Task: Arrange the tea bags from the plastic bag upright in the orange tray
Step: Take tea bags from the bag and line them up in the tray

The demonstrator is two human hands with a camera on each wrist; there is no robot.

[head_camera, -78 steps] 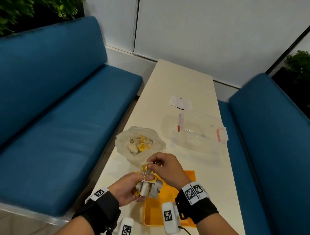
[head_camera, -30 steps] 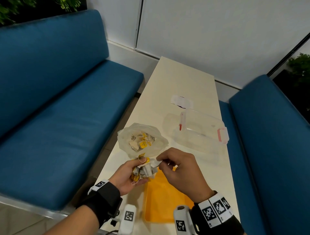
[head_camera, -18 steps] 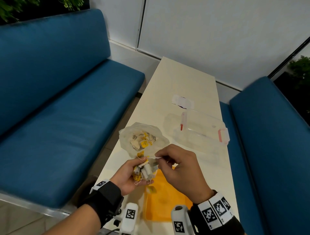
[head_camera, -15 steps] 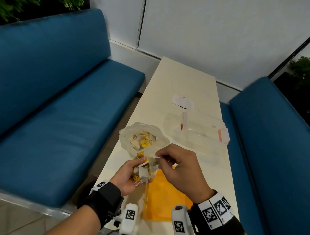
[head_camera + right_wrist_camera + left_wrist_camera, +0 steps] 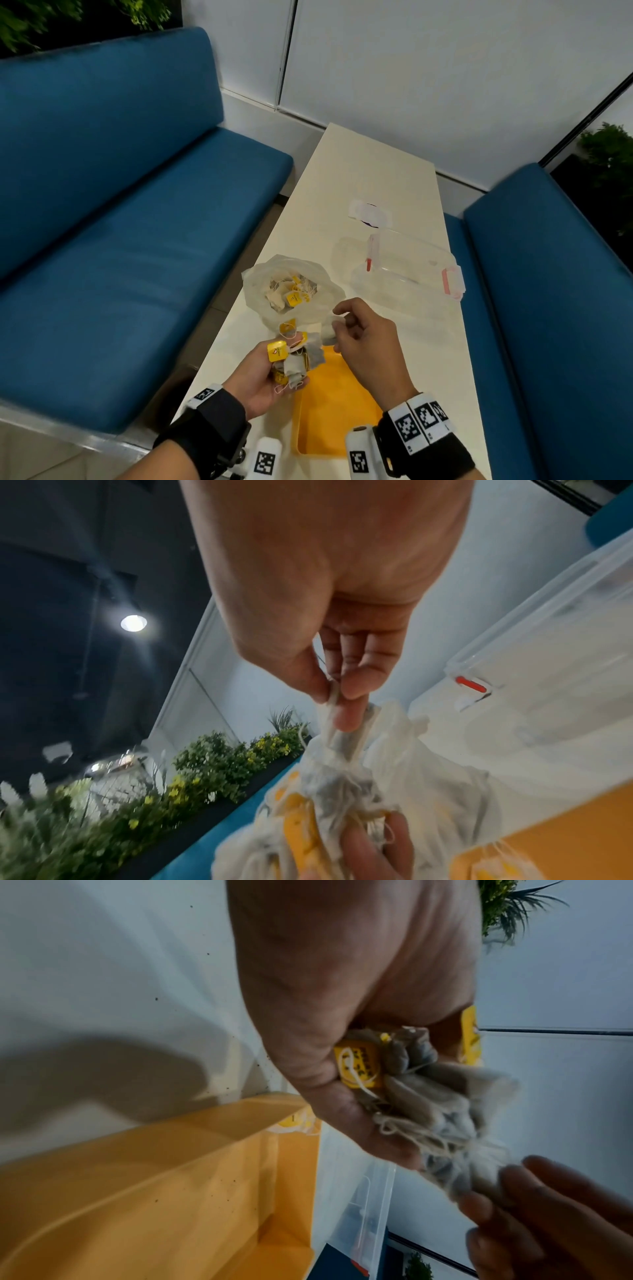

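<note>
Tea bags (image 5: 297, 363) matt paper; plastic bag (image 5: 310, 305) translucent film; orange tray (image 5: 329, 404) smooth plastic.

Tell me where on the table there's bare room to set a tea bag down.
Bare table runs beyond the white paper to the far end. The orange tray floor shows bare. A strip lies right of the tray. It is crowded between the plastic bag, clear box and both hands.
</note>
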